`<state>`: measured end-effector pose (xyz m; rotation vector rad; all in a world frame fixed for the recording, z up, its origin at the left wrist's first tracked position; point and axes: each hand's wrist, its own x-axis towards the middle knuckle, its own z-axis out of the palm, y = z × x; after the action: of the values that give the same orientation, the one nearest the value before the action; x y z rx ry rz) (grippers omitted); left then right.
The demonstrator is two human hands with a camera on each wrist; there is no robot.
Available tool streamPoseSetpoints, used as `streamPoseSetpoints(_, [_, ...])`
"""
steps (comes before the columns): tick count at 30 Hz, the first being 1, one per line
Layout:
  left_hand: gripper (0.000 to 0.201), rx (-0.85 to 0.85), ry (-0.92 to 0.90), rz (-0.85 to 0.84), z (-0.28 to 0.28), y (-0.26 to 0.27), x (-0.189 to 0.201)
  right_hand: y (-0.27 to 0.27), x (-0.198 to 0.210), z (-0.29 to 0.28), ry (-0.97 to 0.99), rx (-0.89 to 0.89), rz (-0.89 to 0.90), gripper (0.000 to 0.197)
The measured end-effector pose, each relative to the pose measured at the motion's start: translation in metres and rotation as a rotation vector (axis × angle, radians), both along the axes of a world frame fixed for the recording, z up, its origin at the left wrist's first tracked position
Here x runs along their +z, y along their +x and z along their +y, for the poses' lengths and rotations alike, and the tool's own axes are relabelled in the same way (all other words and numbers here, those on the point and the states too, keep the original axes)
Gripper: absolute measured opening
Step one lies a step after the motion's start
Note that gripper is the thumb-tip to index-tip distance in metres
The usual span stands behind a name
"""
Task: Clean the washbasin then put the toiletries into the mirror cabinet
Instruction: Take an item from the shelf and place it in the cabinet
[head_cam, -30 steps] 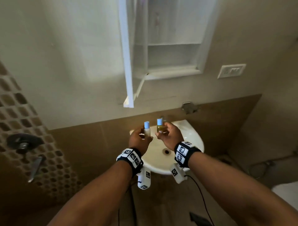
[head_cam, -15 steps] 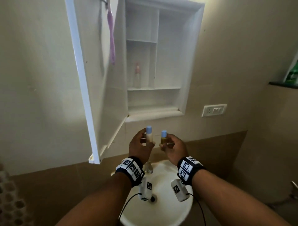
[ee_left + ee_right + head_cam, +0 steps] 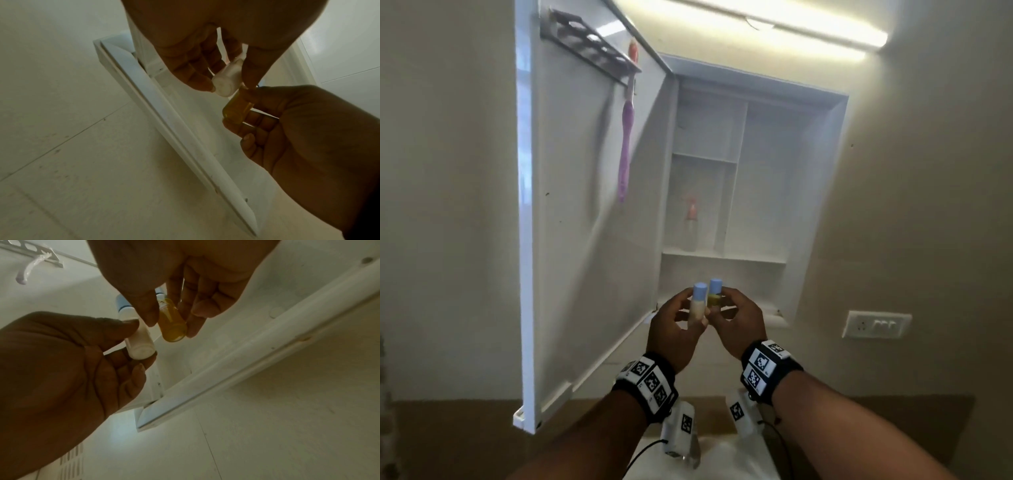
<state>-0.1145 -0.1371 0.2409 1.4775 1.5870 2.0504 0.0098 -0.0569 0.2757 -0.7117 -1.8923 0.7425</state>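
My left hand [image 3: 678, 329] pinches a small white bottle [image 3: 698, 303] with a blue cap, upright. My right hand [image 3: 739, 325] pinches a small yellow bottle [image 3: 714, 295] with a blue cap beside it, the two bottles almost touching. Both are held just below the open mirror cabinet [image 3: 818, 192], in front of its bottom shelf. In the left wrist view the white bottle [image 3: 227, 82] sits between thumb and fingers, with the yellow bottle [image 3: 236, 108] close by. In the right wrist view the yellow bottle [image 3: 171, 321] hangs above the white bottle [image 3: 139, 340]. The washbasin [image 3: 726, 459] shows at the bottom edge.
The cabinet door [image 3: 585, 219] stands open on the left, with a purple toothbrush [image 3: 626, 144] hanging from its rack. A clear bottle with a pink top [image 3: 691, 226] stands on a middle shelf. A switch plate [image 3: 876, 323] is on the right wall. A tube light [image 3: 808, 31] glows above.
The view has tilted upward from the washbasin to the cabinet. Both hands have risen with their bottles toward the cabinet's bottom shelf and drawn closer together.
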Motion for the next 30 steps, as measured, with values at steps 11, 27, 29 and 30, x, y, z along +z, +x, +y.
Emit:
streamPoseSetpoints(11, [0.066, 0.250, 0.115, 0.074, 0.038, 0.004, 0.061, 0.008, 0.053, 0.071, 0.052, 0.197, 0.160, 0.035])
streamPoseSetpoints(27, [0.015, 0.656, 0.225, 0.306, 0.046, 0.003, 0.275, -0.015, 0.289, 0.057, 0.438, 0.047, 0.148, 0.052])
streamPoseSetpoints(29, [0.015, 0.676, 0.186, 0.299, 0.046, -0.001, 0.280, -0.018, 0.294, 0.055, 0.451, 0.026, 0.116, 0.055])
streamPoseSetpoints(30, [0.016, 0.683, 0.169, 0.293, 0.046, -0.002, 0.282, -0.019, 0.296, 0.054, 0.453, 0.016, 0.098, 0.057])
